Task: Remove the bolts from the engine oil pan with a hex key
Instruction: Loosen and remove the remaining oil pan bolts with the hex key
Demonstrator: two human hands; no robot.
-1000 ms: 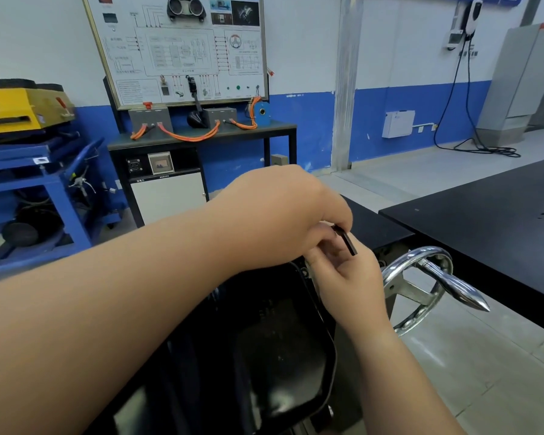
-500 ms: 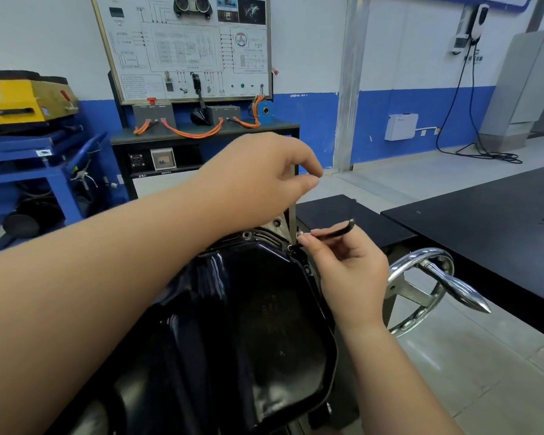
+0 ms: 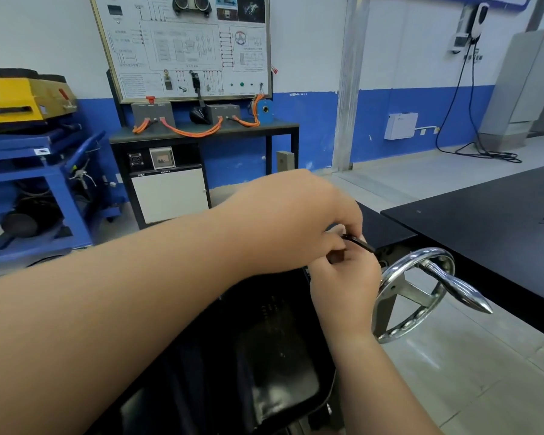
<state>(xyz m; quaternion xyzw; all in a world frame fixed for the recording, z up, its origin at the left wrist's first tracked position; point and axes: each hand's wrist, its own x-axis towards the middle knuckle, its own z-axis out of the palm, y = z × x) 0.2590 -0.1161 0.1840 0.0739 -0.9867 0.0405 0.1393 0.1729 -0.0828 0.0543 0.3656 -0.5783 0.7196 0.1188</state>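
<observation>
Head view, counts first: two hands, one hex key (image 3: 359, 243), one black oil pan (image 3: 274, 365), one chrome handwheel (image 3: 418, 253).

Around them we see one black table (image 3: 484, 233) on the right, one wiring training board (image 3: 186, 48) on the far wall and one blue stand (image 3: 29, 171) on the left.

Hidden or unclear:
- We can't make out any bolt, because the hands cover the pan's far rim.
- Only a short dark stretch of the key shows between the fingers; its tip and long arm are covered.
- The pan's left side is behind the left forearm, and its near end runs off the bottom edge.

Pose:
- The left arm crosses from lower left to centre. The left hand (image 3: 296, 215) sits knuckles-up, its fingers curled down and pinching the key.
- The right hand (image 3: 346, 281) comes up from below, just under the left and touching it, its fingers curled around the same key.

The key sits at the pan's far right corner, near the handwheel.
</observation>
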